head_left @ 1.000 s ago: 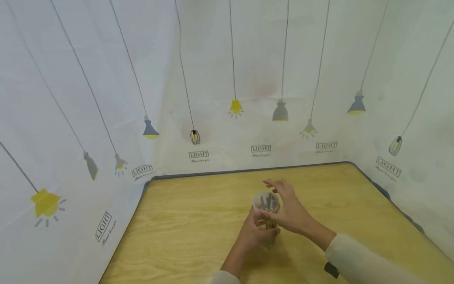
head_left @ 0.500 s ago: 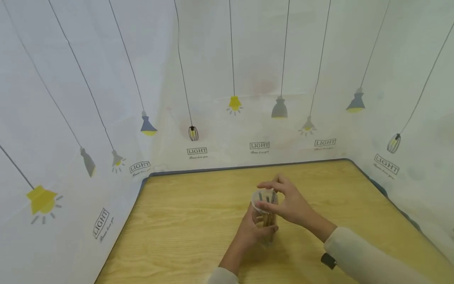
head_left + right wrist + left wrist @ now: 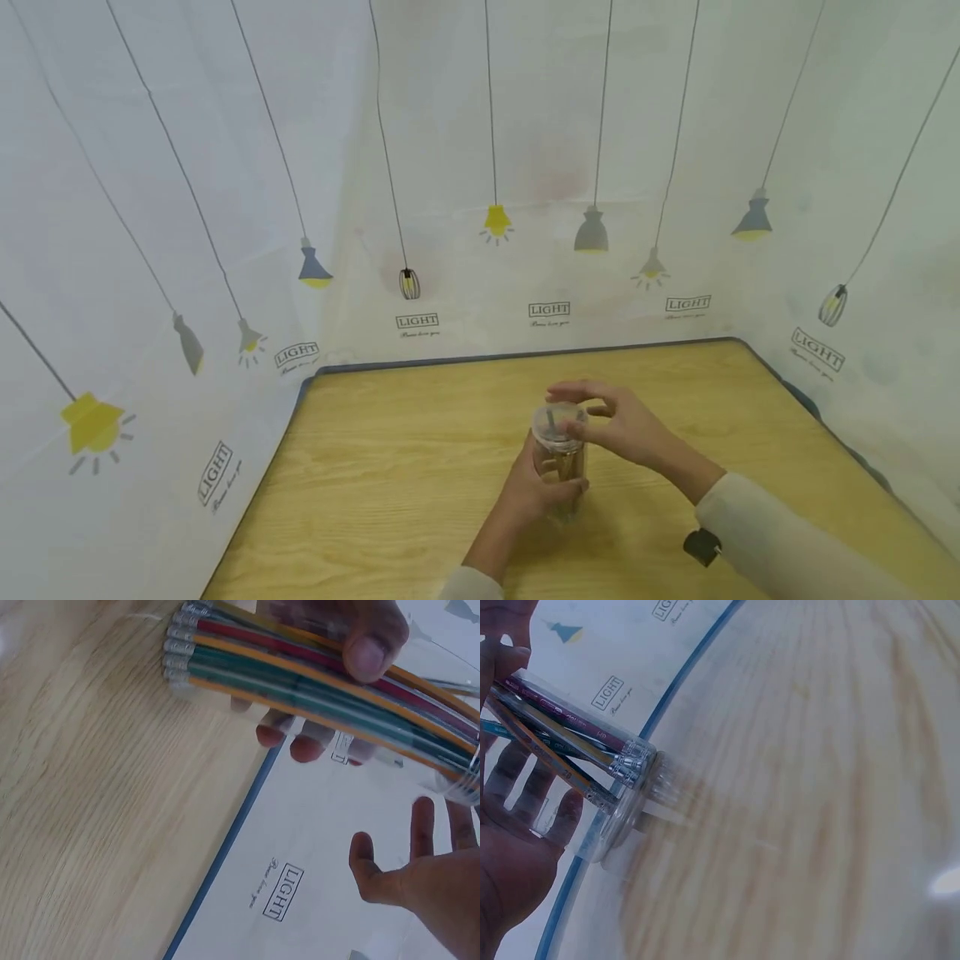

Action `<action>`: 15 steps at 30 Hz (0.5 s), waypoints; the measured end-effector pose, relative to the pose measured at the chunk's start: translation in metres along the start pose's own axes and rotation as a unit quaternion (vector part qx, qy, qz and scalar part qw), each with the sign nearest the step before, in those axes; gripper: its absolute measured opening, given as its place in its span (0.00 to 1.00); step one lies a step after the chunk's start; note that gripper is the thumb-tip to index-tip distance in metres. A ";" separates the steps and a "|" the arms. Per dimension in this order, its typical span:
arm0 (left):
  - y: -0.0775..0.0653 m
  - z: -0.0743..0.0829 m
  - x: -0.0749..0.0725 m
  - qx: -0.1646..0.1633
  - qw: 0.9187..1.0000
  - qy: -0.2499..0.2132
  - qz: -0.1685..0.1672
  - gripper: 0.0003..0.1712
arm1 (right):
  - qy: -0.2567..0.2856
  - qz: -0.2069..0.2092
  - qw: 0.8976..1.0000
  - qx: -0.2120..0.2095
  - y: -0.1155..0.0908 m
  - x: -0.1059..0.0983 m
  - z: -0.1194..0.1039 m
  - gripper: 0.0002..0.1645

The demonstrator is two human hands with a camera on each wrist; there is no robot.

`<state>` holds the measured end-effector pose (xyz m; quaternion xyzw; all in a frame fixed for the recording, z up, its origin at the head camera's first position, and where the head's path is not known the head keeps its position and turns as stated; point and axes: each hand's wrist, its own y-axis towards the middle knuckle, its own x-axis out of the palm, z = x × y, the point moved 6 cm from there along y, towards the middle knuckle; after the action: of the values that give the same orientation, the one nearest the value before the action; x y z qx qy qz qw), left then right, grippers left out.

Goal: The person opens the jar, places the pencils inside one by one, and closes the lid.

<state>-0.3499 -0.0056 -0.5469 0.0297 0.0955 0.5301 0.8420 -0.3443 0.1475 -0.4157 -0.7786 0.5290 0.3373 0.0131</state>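
Note:
A clear plastic jar (image 3: 567, 483) of pencils stands upright in the head view, wrapped by my left hand (image 3: 525, 492). Its round translucent lid (image 3: 551, 423) faces up. My right hand (image 3: 626, 427) arches over the lid, thumb at the near rim and forefinger reaching across the far side. Several pencils (image 3: 300, 682) in orange, green and red show through the wall in the right wrist view, eraser ends at the base. There the right hand's fingers (image 3: 422, 832) are spread beside the lid end. The left wrist view shows the jar base (image 3: 634, 806) and the left palm (image 3: 514, 862).
The wood-grain table (image 3: 390, 467) has a blue edge (image 3: 465, 360) along its back. White sheet walls (image 3: 450, 125) printed with hanging lamps enclose it on three sides. A small black device (image 3: 702, 547) hangs by the right sleeve (image 3: 757, 517).
My right thumb first slid left across the lid, then drew back to the right, and the fingers shifted about the rim. The left hand keeps its grip on the jar in the same place.

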 end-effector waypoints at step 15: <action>0.002 -0.008 -0.002 -0.006 1.000 0.003 0.013 0.61 | -0.023 0.057 0.998 0.010 -0.005 0.013 0.001 0.26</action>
<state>-0.3546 -0.0071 -0.5538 0.0237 0.0947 0.5417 0.8349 -0.3375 0.1394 -0.4253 -0.7388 0.5757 0.3502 0.0134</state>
